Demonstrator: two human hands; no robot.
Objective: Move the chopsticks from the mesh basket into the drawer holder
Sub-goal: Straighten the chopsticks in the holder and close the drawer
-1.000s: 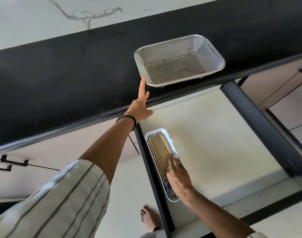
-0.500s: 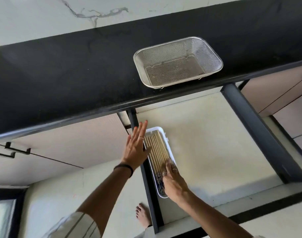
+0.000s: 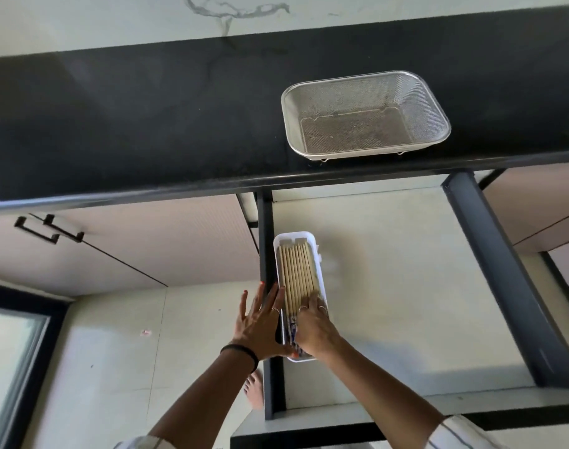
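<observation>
The fingers of the right hand [image 3: 312,328] lie flat on the pale wooden chopsticks [image 3: 298,275], which are inside the white oblong plastic holder [image 3: 322,286] in the open drawer [image 3: 390,286]; the left hand [image 3: 262,325], fingers spread, touches the holder's left side; the rectangular steel mesh basket [image 3: 365,113] stands on the black counter [image 3: 130,124]

Drawer [image 3: 406,286] floor right of holder [image 3: 322,280] lies open; countertop [image 3: 147,124] edge probably overhangs.
</observation>
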